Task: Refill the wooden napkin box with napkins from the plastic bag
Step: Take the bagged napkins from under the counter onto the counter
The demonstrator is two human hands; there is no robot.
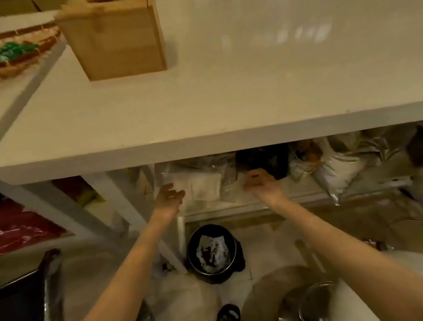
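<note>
The wooden napkin box (114, 36) stands upright on the white counter (249, 82) at the back left, its oval slot on top. On the shelf under the counter lies a clear plastic bag (205, 184) holding white napkins. My left hand (168, 198) is at the bag's left side and my right hand (260, 183) at its right side. Both have their fingers spread and curled, holding nothing. Whether they touch the plastic is unclear in the blur.
A woven basket (3, 56) with something green sits on the neighbouring surface at far left. More bags (338, 169) crowd the lower shelf to the right. A black bin (213, 252) stands on the floor below. Red packets (15, 230) lie on the lower left shelf.
</note>
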